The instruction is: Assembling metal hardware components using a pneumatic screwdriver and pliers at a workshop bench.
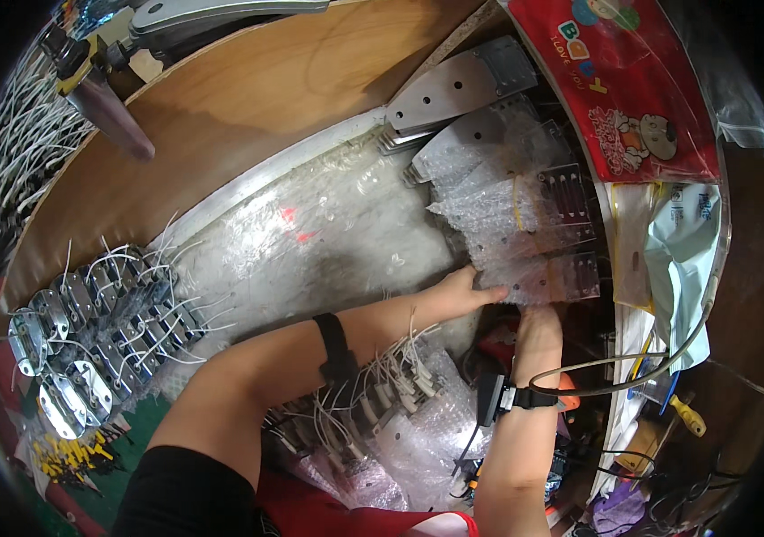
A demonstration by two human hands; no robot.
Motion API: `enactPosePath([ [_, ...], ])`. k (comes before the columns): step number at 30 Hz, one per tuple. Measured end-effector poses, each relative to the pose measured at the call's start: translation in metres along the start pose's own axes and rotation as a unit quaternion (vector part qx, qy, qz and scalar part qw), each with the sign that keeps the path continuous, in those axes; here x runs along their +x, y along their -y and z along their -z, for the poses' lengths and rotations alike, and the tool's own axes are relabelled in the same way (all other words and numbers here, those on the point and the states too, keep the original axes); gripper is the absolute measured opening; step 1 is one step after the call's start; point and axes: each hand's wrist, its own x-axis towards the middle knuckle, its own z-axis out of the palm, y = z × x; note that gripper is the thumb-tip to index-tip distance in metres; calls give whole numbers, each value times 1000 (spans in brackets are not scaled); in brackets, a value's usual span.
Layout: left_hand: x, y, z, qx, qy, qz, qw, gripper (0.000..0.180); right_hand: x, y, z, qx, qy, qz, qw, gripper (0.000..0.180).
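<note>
A flat bubble-wrapped packet (554,276) with a dark slotted end lies at the right of the worktop, at the near end of a row of similar wrapped plates (498,192). My left hand (460,294) is closed on the packet's left edge, its thumb along the near side and its other fingers partly hidden. My right hand (539,315) reaches under the packet's near edge, so its fingers are out of sight. Beyond the row, bare grey metal plates (462,85) with round holes are stacked.
Shiny metal parts with white wires (100,313) stand in rows at left. Close to my body are bubble wrap (426,438) and more white-wired pieces (373,403). A red pouch (619,89) hangs at right. A cable (614,385) loops over my right forearm. A wooden board (265,89) borders the far side.
</note>
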Motion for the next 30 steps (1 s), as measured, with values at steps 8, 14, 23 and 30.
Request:
enactPosePath([
  [8, 8, 9, 6, 14, 13, -36, 999, 85, -13, 0, -20, 12, -5, 29, 999, 41],
  [14, -18, -17, 43, 20, 68, 108, 992, 87, -56, 4, -3, 19, -27, 56, 998, 41],
  [23, -109, -103, 76, -41, 1, 22, 999, 61, -198, 12, -14, -36, -92, -82, 992, 36],
  [30, -236, -130, 63, 57, -147, -147, 977, 30, -348, 7, -17, -256, -46, 32, 965, 34],
])
